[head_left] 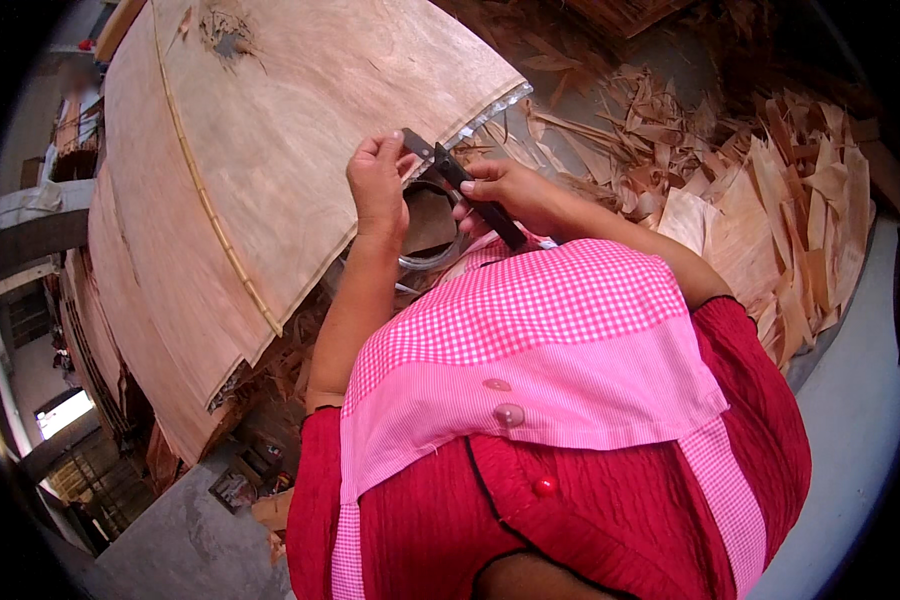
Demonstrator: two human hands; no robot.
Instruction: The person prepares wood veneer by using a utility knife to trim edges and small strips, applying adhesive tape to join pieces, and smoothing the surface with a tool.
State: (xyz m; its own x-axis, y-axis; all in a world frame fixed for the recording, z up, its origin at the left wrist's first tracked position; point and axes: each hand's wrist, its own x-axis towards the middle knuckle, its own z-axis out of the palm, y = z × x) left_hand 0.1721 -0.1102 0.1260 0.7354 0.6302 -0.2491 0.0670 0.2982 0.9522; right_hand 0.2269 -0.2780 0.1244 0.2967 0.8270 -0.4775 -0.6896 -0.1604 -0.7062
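right grip (512, 188) snug round black tool (497, 218), left grip (378, 183) perhaps likewise, veneer scraps (760, 215) beyond

Fingers of my right hand (510, 190) lie partly out of sight behind a black tool (495, 221), which also covers part of a ring (428, 264). The wood sheet (270, 150) runs past the top edge, and floor clutter (242, 480) at lower left is too small to identify.

apron (515, 300): pink-white gingham, pink stripes | blouse (420, 520): crimson | tool (497, 218): black | veneer (260, 150): tan
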